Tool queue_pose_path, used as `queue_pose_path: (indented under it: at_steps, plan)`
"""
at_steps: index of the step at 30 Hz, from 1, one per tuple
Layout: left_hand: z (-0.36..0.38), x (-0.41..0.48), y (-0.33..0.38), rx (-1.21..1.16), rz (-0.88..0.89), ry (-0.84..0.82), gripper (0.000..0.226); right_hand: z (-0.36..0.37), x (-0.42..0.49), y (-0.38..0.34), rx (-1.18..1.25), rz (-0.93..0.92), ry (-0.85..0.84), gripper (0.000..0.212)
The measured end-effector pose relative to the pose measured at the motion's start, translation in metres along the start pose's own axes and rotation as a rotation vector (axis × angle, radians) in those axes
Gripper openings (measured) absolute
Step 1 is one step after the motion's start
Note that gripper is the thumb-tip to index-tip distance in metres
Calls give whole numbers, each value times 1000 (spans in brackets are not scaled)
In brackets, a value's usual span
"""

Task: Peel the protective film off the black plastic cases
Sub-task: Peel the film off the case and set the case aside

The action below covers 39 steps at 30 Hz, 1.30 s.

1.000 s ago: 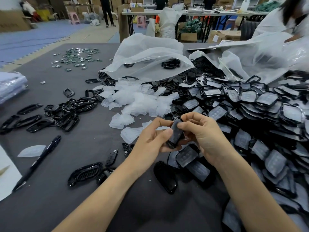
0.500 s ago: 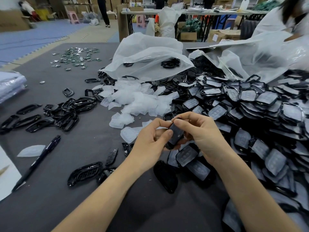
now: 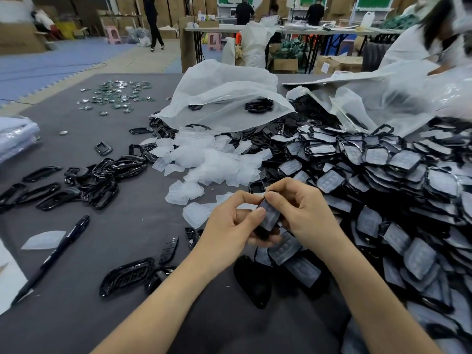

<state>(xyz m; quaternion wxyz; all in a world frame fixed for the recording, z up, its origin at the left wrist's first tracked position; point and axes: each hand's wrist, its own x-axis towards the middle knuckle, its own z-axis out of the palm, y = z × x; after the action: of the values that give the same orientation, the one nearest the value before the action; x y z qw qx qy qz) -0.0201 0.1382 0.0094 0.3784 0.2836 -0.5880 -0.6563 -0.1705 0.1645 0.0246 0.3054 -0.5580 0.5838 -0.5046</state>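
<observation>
Left hand [image 3: 229, 226] and right hand [image 3: 304, 213] grip a black case [image 3: 268, 215].

The table [image 3: 122, 246] looks covered in matt grey cloth. The bare black plastic frames [image 3: 102, 175] are glossy; the heaped cases [image 3: 370, 180] look dull under cloudy film [image 3: 443, 182]. The bag [image 3: 222, 93] is thin translucent plastic.

Bare left hand [image 3: 227, 227] and bare right hand [image 3: 307, 213], slender fingers, nails cut short. Both the left forearm [image 3: 155, 300] and right forearm [image 3: 370, 290] are bare too, right up to the bottom frame edge.
</observation>
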Motion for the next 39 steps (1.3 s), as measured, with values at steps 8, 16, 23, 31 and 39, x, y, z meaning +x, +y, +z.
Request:
queue_pose_path:
  at_steps: [8, 16, 23, 31, 39]
  plan:
    - [-8, 4, -6, 914, 651, -90, 42, -13, 1, -2, 305, 288, 59, 13]
    - [-2, 1, -1, 481, 410, 91, 25, -12, -2, -6, 471, 263, -30, 19]
    - [-4, 7, 4, -446, -30, 147, 23, -11, 0, -4, 488, 167, -36, 11]
    - [-3, 7, 4, -601, -124, 109, 22, -10, 2, -1, 600, 172, -112, 7]
    - [1, 7, 1, -649, -166, 146, 22, -10, 3, 3, 642, 274, -84, 20]
